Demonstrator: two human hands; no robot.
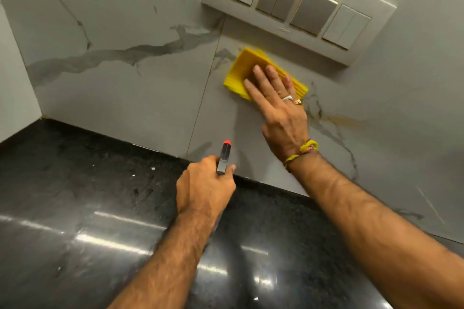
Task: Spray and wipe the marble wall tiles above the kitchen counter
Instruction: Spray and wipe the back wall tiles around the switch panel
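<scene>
The marble wall tiles (pixel 130 88) are pale grey with dark veins and rise behind the black counter. My right hand (pixel 278 113) lies flat on a folded yellow cloth (pixel 241 70) and presses it against the wall, just under the switch panel. My left hand (pixel 204 185) is closed around a spray bottle; only its grey nozzle head with a red tip (pixel 224 157) shows above my fingers, pointing at the wall. The bottle's body is hidden under my hand.
A white switch panel with a socket (pixel 298 5) is fixed to the wall directly above the cloth. The glossy black counter (pixel 88 221) spans the foreground. A side wall (pixel 15 88) closes the corner at left. A faint yellowish stain (pixel 346 120) marks the tile right of my hand.
</scene>
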